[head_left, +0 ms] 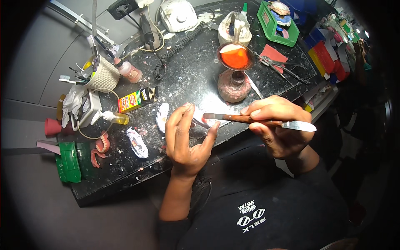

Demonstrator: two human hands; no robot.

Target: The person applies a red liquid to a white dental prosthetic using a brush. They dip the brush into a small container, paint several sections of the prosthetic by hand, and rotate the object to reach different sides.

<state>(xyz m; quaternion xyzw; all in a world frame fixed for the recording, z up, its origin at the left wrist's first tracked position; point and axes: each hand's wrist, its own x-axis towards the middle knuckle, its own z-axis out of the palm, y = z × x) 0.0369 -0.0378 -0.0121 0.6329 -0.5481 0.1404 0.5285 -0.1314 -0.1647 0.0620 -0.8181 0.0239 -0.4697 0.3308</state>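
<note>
My right hand (281,125) grips a wax knife (237,118) by its wooden handle, one metal blade pointing right and the other end toward my left hand. My left hand (183,139) curls around a small pink-and-white piece (201,118), held between thumb and fingers. Glare and the fingers hide most of that piece. Beyond the hands, a round, crusted burner (233,88) stands below a small metal pan (245,68) with glowing orange-red contents. Left of my left hand lie two white, crumpled-looking lumps (137,142) (162,116).
Pink denture pieces (102,143) lie at the left beside a green bin (68,162). A yellow-black box (135,100), a brush-filled cup (104,75) and a pink bottle (131,72) stand behind. Pliers (277,64) and a green tray (277,29) sit far right.
</note>
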